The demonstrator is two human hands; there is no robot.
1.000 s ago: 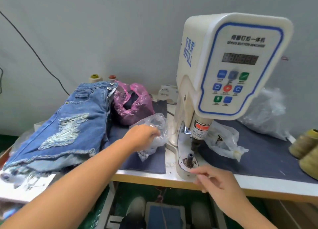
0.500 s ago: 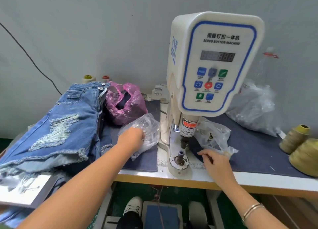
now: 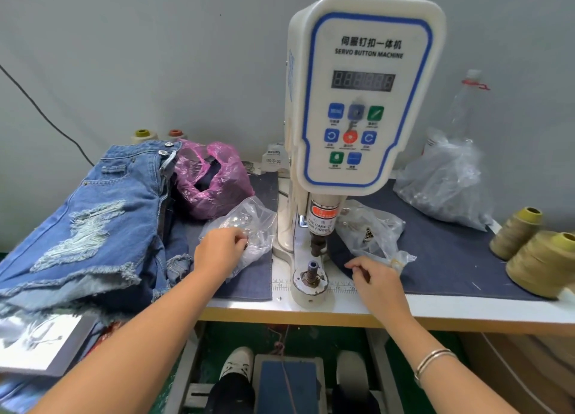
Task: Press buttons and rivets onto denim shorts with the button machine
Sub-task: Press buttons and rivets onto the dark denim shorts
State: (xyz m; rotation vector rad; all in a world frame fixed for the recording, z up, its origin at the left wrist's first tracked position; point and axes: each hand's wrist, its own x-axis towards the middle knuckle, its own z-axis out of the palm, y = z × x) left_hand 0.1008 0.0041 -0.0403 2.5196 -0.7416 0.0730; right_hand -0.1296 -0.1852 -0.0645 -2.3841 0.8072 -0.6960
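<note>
The white servo button machine (image 3: 364,102) stands at the table's middle, its bare lower die (image 3: 312,269) under the punch. Ripped denim shorts (image 3: 93,220) lie stacked at the left. My left hand (image 3: 221,251) rests in a clear bag of metal buttons (image 3: 249,223) left of the machine, fingers pinched around something small. My right hand (image 3: 373,276) lies on the dark cloth just right of the die, fingertips pinched beside a second clear bag of small parts (image 3: 370,230); what it holds is too small to tell.
A pink bag (image 3: 211,180) sits behind the button bag. A large clear bag (image 3: 445,180) and a bottle stand at the back right. Olive thread cones (image 3: 535,258) sit at the right edge. A foot pedal (image 3: 287,382) lies under the table.
The view has shifted so the machine sits further left. My right hand moved from the table's front edge up to the bag right of the die. My left hand stays in the button bag.
</note>
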